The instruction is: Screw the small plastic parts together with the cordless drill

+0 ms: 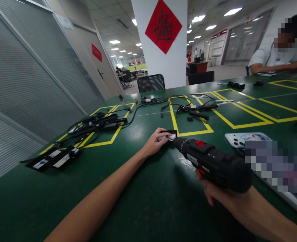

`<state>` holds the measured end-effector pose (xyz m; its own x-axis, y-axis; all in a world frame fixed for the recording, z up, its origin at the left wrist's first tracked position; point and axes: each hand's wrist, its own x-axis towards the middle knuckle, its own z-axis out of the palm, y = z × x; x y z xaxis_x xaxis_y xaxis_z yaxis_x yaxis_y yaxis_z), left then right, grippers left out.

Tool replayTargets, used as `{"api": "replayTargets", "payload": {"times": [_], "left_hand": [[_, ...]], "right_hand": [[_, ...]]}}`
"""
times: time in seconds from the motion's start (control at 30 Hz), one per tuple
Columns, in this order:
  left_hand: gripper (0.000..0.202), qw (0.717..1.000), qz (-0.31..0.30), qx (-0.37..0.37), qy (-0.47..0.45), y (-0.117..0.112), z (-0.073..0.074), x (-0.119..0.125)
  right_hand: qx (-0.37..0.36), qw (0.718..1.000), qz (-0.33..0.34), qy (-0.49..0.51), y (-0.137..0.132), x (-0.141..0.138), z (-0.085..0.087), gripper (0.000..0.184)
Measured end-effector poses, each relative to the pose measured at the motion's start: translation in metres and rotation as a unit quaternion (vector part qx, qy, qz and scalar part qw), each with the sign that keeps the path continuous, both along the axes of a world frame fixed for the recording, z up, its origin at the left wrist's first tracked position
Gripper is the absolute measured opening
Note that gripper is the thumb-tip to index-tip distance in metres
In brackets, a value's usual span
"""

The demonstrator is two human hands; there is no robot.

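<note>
My right hand (pixel 213 191) is wrapped round the grip of a black cordless drill (pixel 211 161) with red switches. The drill lies nearly level, its chuck pointing forward and left. At the chuck's front is a small flat black piece with a white face (pixel 172 133), lying on the green table (pixel 138 188). My left hand (pixel 158 141), a ring on one finger, holds this piece down with its fingers over the left part. Whether the drill's bit touches the piece cannot be made out.
Black cables and devices (pixel 100 122) crowd the left side, near flat black pieces with labels (pixel 54 158). More cables and a pen-like tool (pixel 196 107) lie ahead. A phone (pixel 247 138) lies at right. Another person (pixel 271 57) sits at the far right.
</note>
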<state>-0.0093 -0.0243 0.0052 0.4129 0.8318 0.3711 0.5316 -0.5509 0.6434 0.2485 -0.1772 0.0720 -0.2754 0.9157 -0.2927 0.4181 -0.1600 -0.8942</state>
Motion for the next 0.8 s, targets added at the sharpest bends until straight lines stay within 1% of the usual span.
{"api": "replayTargets", "payload": {"times": [0.37,0.5,0.57,0.7,0.8], "left_hand": [[0.028,1.0,0.012,-0.005,0.011,-0.001,0.001,0.002],[0.028,1.0,0.014,-0.003,0.015,-0.001,0.001,0.002],[0.028,1.0,0.014,-0.002,0.018,-0.002,0.002,0.002],[0.028,1.0,0.012,0.001,0.018,-0.002,0.003,0.002],[0.028,1.0,0.011,0.0,0.017,-0.002,0.003,0.002]], "right_hand": [[0.008,1.0,-0.001,-0.028,-0.001,-0.002,0.009,0.024],[-0.003,0.999,0.003,-0.045,-0.001,-0.004,0.011,0.026],[-0.005,0.999,-0.003,-0.053,-0.002,-0.005,0.013,0.029],[0.014,0.999,-0.015,-0.046,-0.003,-0.008,0.016,0.025],[0.012,0.999,-0.034,-0.039,-0.004,-0.009,0.015,0.026]]}}
